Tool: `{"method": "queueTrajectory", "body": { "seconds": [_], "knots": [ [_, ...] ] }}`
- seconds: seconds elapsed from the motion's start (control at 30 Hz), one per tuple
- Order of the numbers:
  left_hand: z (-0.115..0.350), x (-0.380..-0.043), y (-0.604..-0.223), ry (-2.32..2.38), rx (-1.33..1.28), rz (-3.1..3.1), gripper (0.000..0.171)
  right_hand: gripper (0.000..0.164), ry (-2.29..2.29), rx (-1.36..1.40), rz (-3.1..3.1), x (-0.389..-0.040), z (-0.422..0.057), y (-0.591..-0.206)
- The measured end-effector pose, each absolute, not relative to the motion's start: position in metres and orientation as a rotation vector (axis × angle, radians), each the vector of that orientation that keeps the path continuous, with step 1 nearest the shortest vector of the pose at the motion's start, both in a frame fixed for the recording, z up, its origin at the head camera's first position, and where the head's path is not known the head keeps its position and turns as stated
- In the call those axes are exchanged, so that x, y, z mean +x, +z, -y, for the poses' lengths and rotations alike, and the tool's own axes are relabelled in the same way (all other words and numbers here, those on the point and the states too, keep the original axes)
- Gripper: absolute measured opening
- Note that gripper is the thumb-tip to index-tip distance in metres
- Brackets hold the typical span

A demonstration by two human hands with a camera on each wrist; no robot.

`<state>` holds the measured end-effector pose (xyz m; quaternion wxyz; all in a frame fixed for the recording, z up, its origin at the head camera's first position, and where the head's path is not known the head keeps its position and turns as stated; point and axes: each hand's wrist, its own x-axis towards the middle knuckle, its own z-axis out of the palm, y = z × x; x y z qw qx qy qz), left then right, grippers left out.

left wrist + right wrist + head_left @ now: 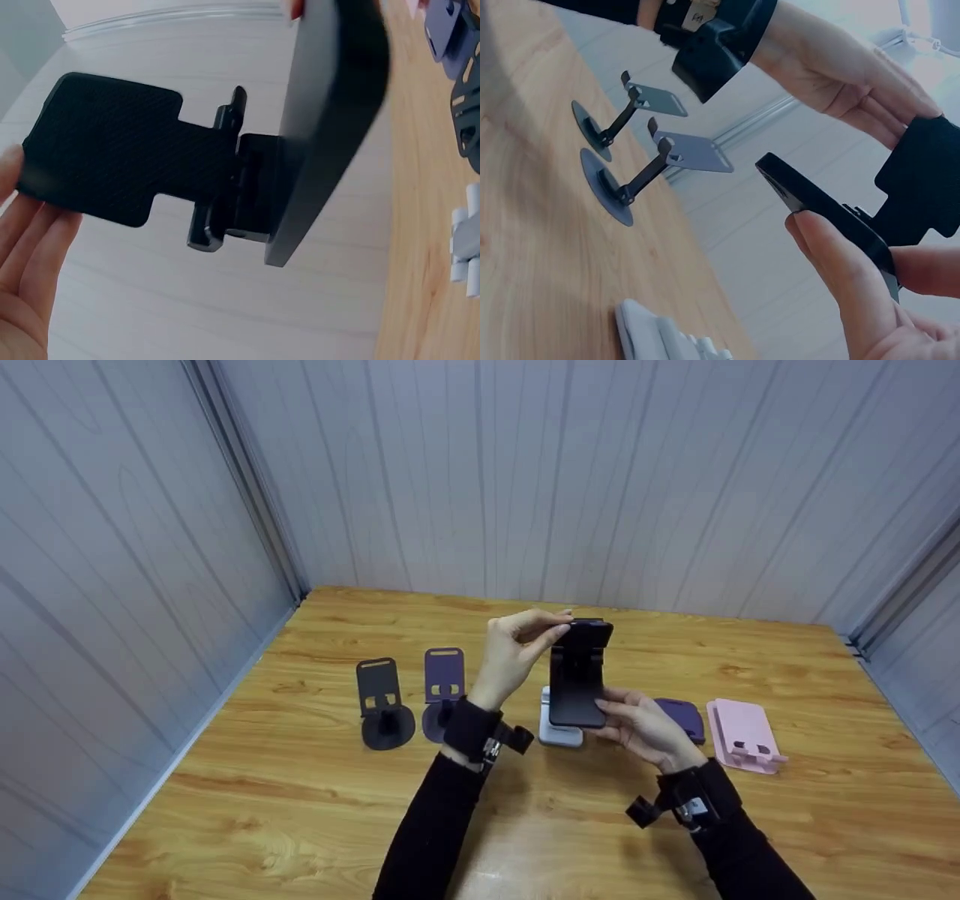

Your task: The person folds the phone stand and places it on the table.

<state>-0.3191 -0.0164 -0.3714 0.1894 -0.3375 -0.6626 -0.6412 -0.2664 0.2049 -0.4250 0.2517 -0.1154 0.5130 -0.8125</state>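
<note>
A black folding phone stand [576, 701] is held up above the table between both hands, its parts swung apart at the hinge. My left hand [510, 652] pinches the top edge of its upper plate between thumb and fingers. Lower down, my right hand [646, 729] grips the thick base by its right side, thumb on one face. The left wrist view shows the stand's notched plate [112, 146] and hinge side-on. From the right wrist, the base [825, 202] appears between the thumb and fingers. A white folded stand [561, 736] lies on the table behind the black one, partly hidden.
To the left stand an unfolded dark grey phone stand [379, 679] and an unfolded purple one [444, 667], both on round bases. A folded purple stand [682, 720] and a pink one [744, 726] lie at right. Pale panel walls [450, 472] border the wooden table [285, 810].
</note>
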Motion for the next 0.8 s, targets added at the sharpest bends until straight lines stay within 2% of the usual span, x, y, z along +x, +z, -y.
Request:
{"method": "queueTrajectory", "body": {
  "seconds": [0.07,0.23,0.33,0.47,0.63,0.8],
  "knots": [
    [0.017,-0.319,-0.371,-1.808,-0.964,1.875,0.014,0.038,-2.213,-0.287,-1.415,-0.266,-0.205,-0.425],
    [0.017,-0.318,-0.371,-1.804,-1.037,1.923,0.014,0.059,-2.211,-0.230,-1.457,-0.266,-0.206,-0.423],
    [0.015,-0.317,-0.373,-1.769,-1.118,1.952,0.013,0.063,-2.230,-0.223,-1.434,-0.266,-0.209,-0.421],
    [0.009,-0.317,-0.376,-1.679,-1.231,2.003,0.012,0.059,-2.303,-0.257,-1.332,-0.267,-0.215,-0.418],
    [0.003,-0.317,-0.380,-1.569,-1.316,2.045,0.012,0.038,-2.381,-0.336,-1.194,-0.269,-0.224,-0.416],
    [0.001,-0.316,-0.383,-1.469,-1.342,2.073,0.012,0.044,-2.394,-0.416,-1.121,-0.270,-0.229,-0.416]
  ]
}}
